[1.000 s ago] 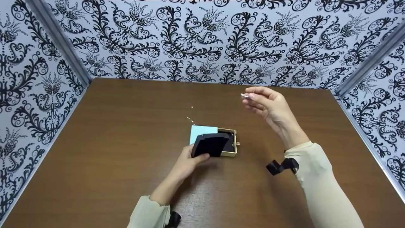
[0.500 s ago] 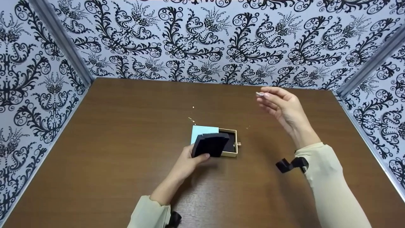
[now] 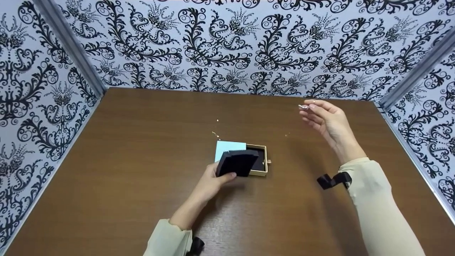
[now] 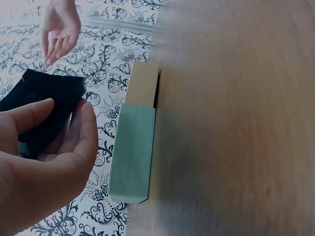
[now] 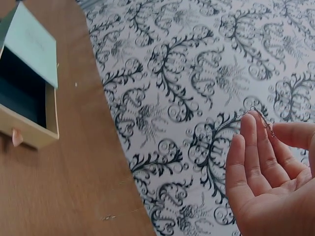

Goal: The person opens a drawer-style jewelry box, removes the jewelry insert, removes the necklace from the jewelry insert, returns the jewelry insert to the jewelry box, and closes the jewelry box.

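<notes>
My left hand (image 3: 208,183) grips a flat black rectangular piece (image 3: 237,164) with a thick edge, thumb over its face, tilted above the box. In the left wrist view, the fingers curl behind this black piece (image 4: 44,96). Raised at the right, my right hand (image 3: 332,124) pinches a thin silvery chain (image 3: 304,106) between thumb and fingertips. The right wrist view shows the chain (image 5: 266,124) draped over the index fingertip. A small glint (image 3: 286,135) lies below that hand. Behind the black piece, a gold drawer (image 3: 266,153) with a dark inside sticks out of a pale turquoise sleeve (image 3: 230,145).
A short bright chain-like piece (image 3: 215,134) lies just behind the sleeve, with a tiny bright speck (image 3: 217,120) farther back. Brown wooden table (image 3: 142,160) surrounds the box. A patterned wall (image 3: 227,42) rises behind the table, with others at both sides.
My right hand has moved right with the chain. A small glint has come out past the drawer and trails rightward across the table below that hand. My left hand has barely moved.
</notes>
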{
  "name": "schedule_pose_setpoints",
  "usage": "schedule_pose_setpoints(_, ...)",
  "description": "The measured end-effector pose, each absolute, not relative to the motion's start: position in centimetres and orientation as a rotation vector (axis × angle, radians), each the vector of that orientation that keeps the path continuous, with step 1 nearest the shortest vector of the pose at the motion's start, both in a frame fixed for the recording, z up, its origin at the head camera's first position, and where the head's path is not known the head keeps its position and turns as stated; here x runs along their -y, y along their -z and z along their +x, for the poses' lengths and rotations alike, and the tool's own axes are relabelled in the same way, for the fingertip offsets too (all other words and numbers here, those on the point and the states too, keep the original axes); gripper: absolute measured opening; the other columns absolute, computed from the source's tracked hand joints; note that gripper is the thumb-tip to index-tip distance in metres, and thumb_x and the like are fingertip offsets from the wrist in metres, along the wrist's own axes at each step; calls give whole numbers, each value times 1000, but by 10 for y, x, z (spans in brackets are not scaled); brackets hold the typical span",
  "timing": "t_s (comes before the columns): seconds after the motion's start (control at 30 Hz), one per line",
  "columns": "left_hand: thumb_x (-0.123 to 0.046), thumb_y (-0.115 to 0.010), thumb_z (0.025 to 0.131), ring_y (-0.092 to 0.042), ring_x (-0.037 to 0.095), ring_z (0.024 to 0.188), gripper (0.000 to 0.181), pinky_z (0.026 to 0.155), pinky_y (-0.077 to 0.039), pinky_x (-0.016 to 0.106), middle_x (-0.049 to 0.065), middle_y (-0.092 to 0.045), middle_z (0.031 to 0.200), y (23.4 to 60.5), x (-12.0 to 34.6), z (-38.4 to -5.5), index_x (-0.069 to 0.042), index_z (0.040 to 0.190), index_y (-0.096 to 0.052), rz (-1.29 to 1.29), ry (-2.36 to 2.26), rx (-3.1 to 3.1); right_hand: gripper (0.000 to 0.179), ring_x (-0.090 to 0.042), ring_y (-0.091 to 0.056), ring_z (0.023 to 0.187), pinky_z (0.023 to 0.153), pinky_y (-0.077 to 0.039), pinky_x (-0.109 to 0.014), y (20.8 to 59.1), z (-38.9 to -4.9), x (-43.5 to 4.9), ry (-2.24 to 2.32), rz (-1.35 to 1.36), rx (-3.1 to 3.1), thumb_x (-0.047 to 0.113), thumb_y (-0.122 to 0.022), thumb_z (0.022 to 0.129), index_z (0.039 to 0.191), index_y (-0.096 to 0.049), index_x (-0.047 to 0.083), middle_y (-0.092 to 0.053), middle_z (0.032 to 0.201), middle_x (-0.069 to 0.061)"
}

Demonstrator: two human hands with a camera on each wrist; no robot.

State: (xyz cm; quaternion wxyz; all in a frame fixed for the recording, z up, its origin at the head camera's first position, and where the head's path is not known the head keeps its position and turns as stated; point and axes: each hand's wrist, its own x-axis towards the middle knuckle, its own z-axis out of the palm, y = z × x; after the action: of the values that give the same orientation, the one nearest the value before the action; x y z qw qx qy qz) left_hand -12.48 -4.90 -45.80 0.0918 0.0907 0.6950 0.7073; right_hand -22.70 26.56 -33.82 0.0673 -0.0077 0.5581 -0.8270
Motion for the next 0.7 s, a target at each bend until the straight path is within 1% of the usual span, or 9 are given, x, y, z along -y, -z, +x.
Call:
schedule_pose_setpoints(0.2, -1, -64, 89, -62, 9, 96, 34, 87, -53, 23, 23, -69, 116, 457, 48, -125, 13, 120, -60, 268, -2097, -2041, 14, -16, -75, 88, 83, -60, -25, 343, -235, -277, 2466, -2, -1734, 9, -65, 96, 108, -71, 5, -77, 95, -6)
schedule_pose_setpoints(0.33, 0, -64, 89, -61, 7, 94, 33, 87, -51, 22, 22, -69, 114, 457, 47, -125, 13, 119, -60, 274, -2093, -2057, 13, -16, -75, 87, 84, -60, -25, 342, -238, -282, 2458, 9, -1742, 9, -64, 96, 106, -72, 7, -77, 96, -6)
schedule_pose_setpoints(0.7, -2, -65, 89, -60, 8, 95, 32, 90, -49, 24, 22, -69, 114, 456, 47, -125, 12, 118, -62, 272, -2076, -2093, 15, -15, -75, 87, 85, -60, -26, 340, -244, -290, 2446, 46, -1781, 9, -64, 96, 108, -72, 8, -76, 98, -3)
